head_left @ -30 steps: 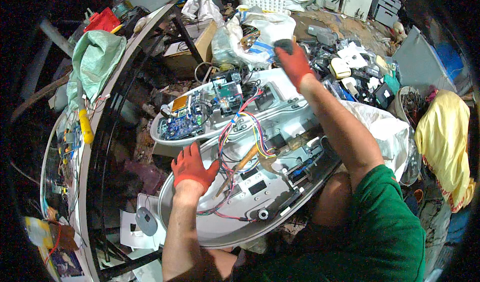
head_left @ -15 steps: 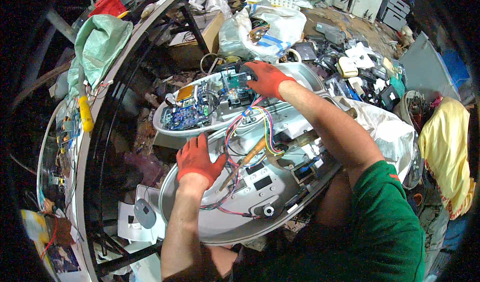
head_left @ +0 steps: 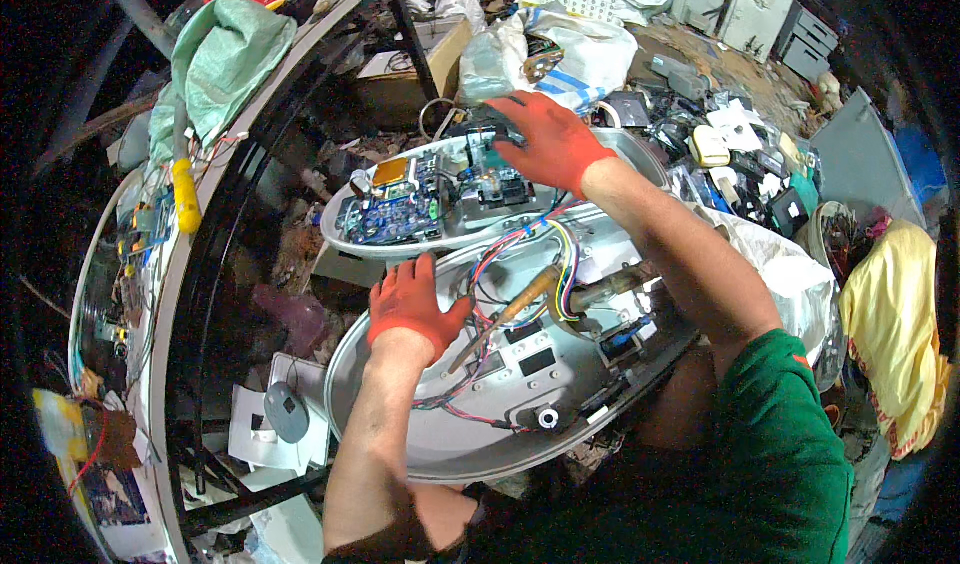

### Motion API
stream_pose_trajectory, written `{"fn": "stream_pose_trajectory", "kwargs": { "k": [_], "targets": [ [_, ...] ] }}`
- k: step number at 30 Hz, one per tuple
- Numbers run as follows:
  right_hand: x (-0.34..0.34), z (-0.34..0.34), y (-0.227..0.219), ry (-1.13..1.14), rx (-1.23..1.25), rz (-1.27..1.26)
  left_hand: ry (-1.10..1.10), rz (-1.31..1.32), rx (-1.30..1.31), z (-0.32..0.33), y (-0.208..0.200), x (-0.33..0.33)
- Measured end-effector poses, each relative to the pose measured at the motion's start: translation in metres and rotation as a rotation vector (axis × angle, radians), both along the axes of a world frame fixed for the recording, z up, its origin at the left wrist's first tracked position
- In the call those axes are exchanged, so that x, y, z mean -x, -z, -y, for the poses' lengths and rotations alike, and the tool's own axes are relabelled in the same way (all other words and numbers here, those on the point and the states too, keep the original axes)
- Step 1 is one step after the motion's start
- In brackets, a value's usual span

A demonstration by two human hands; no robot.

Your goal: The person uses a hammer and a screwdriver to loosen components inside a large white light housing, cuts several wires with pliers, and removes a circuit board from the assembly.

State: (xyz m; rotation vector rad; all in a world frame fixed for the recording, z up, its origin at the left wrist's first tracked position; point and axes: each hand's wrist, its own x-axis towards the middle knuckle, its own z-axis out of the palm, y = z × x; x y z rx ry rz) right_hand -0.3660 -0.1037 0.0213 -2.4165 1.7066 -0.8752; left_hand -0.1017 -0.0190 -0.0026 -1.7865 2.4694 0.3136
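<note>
A long oval grey casing lies opened in two halves, the near half and the far half. My left hand, in an orange-red glove, rests with fingers apart at the near half's far left rim. My gloved right hand is spread over a dark module in the far half; its fingertips are partly blurred. Left of it is a blue circuit board. Coloured wires run between the halves. A wooden-handled screwdriver and a tool with a curved metal head lie in the near half.
A pale bench edge with a black frame runs along the left, with a yellow-handled tool on it. White sacks stand beyond the casing. Loose plastic parts are heaped at right, near a yellow sack.
My right hand has lifted slightly, its fingers opening off the dark module. My left hand stays at the near half's rim. The whole view has shifted a little.
</note>
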Motion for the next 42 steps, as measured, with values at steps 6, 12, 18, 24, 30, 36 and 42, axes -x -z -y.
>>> {"fn": "stream_pose_trajectory", "kwargs": {
  "k": [6, 12, 18, 24, 30, 36, 42],
  "targets": [
    [-0.085, 0.044, -0.004, -0.257, -0.235, -0.29, 0.034, -0.002, 0.053, -0.002, -0.001, -0.006],
    [-0.094, 0.058, 0.009, -0.306, -0.297, -0.51, 0.046, -0.048, 0.001, -0.004, -0.001, -0.012],
    [-0.054, 0.055, 0.0, 0.05, -0.071, -0.417, 0.064, -0.075, 0.043, -0.004, 0.002, -0.019],
    [-0.046, 0.079, 0.005, 0.244, -0.287, -0.083, 0.072, -0.059, 0.022, -0.003, -0.004, -0.013],
    [-0.038, 0.039, -0.007, 0.083, -0.346, 0.03, 0.049, -0.092, -0.047, 0.002, -0.007, -0.018],
    [-0.014, -0.083, -0.021, -0.078, -0.057, -0.095, -0.203, -0.405, 0.271, 0.036, 0.015, -0.049],
    [-0.062, -0.253, -0.075, -0.561, -0.193, 0.237, -0.194, -0.265, 0.279, 0.057, 0.024, -0.061]
  ]
}}
